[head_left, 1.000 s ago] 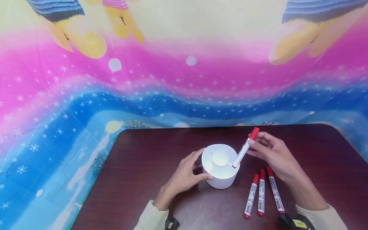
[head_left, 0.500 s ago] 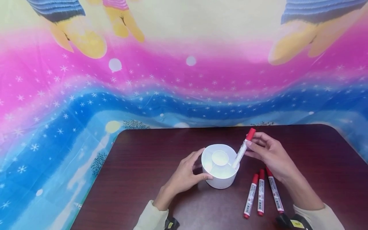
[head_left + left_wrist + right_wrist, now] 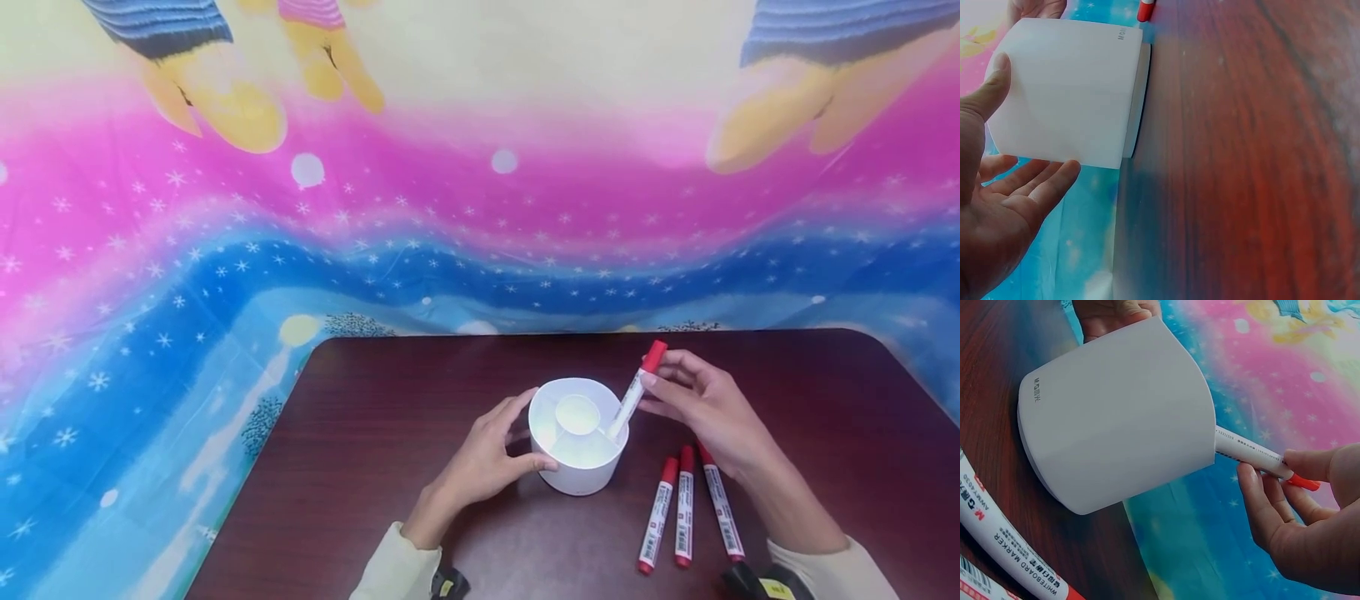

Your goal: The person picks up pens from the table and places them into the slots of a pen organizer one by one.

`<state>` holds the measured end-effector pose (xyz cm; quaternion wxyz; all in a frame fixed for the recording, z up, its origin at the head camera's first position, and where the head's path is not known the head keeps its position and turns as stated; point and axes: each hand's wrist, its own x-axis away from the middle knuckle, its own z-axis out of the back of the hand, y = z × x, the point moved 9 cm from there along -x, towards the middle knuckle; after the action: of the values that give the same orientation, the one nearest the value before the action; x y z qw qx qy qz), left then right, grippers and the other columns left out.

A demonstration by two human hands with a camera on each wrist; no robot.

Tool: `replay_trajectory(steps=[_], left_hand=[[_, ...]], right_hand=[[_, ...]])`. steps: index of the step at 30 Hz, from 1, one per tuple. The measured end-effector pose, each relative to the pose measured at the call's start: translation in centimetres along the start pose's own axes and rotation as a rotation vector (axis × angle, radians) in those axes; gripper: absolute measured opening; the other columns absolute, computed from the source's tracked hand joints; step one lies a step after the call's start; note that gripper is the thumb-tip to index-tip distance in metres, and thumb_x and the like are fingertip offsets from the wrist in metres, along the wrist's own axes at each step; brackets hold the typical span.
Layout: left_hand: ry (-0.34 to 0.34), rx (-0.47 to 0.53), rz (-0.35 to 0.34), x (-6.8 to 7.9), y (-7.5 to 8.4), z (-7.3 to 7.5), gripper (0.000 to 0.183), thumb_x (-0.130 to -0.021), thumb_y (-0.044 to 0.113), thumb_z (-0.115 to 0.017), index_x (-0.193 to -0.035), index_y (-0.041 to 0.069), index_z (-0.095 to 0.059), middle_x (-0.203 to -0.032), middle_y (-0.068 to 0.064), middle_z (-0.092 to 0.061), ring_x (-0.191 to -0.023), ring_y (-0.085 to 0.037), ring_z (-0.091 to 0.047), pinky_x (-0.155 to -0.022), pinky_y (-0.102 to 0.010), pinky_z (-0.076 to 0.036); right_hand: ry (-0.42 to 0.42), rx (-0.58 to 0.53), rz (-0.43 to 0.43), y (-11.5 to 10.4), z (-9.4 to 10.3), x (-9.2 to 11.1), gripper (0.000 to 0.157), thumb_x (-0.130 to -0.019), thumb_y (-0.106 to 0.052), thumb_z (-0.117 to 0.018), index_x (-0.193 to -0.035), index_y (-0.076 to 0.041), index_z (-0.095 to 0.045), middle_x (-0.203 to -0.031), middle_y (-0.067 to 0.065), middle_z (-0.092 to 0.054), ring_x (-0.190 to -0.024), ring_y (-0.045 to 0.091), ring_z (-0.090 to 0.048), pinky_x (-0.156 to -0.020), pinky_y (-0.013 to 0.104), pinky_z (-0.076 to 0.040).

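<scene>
A: What's R hand [image 3: 1310, 531] got?
B: A marker [image 3: 1250, 451], pinched nr its red cap; other end's inside the white holder [image 3: 1116, 419].
A: And L hand [image 3: 1113, 315]?
B: Top of view, thumb at holder's rim.
A: Btm L corner?
B: Lettered marker [image 3: 1007, 537], "WHITEBOARD MARKER", plus pt of a 2nd marker [image 3: 982, 584], agnst dk table [image 3: 991, 381].
A: Bkgd?
B: Snowflake cloth [image 3: 1291, 412], blue & pink.

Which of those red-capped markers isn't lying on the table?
The marker pinched in the right hand, slanting with its lower end inside the white holder; the other three markers lie on the table.
</scene>
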<state>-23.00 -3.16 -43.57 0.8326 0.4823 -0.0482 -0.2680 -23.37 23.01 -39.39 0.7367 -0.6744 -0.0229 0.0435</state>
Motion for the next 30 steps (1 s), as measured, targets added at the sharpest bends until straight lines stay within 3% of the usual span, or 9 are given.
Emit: replay_trajectory(steps=[11, 21, 30], left_hand=[[-0.001, 0.001, -0.011, 0.0, -0.2, -0.2, 0.1, -0.084, 0.034, -0.094, -0.166, 0.017, -0.04, -0.153, -0.004, -0.058, -0.137, -0.02, -0.065, -0.107, -0.026, -0.057], [0.002, 0.018, -0.006, -0.2, 0.0, 0.0, 0.1, -0.083, 0.033, -0.094, -0.166, 0.021, -0.04, -0.155, -0.002, -0.057, -0.14, -0.019, -0.062, -0.109, -0.035, -0.058], [0.0, 0.005, 0.016, 0.0, -0.3, 0.0, 0.1, -0.084, 0.035, -0.094, -0.166, 0.026, -0.039, -0.156, 0.0, -0.056, -0.141, -0.017, -0.061, -0.109, -0.028, -0.056]], right_hand=[[0.015, 0.021, 0.004, 0.3, -0.4, 0.0, 0.031, -0.105, -0.016, -0.071, -0.134, -0.013, -0.062, -0.112, -0.006, -0.071, -0.1, 0.008, -0.077, -0.087, 0.026, -0.066], [0.023, 0.079, -0.023, 0.6, -0.7, -0.2, 0.042, -0.105, -0.022, -0.072, -0.141, -0.004, -0.058, -0.113, -0.005, -0.069, -0.099, 0.007, -0.077, -0.088, 0.025, -0.065], [0.008, 0.097, -0.001, 0.7, -1.4, -0.2, 0.049, -0.106, -0.02, -0.071, -0.144, 0.004, -0.054, -0.113, -0.002, -0.069, -0.099, 0.007, -0.077, -0.088, 0.026, -0.066]])
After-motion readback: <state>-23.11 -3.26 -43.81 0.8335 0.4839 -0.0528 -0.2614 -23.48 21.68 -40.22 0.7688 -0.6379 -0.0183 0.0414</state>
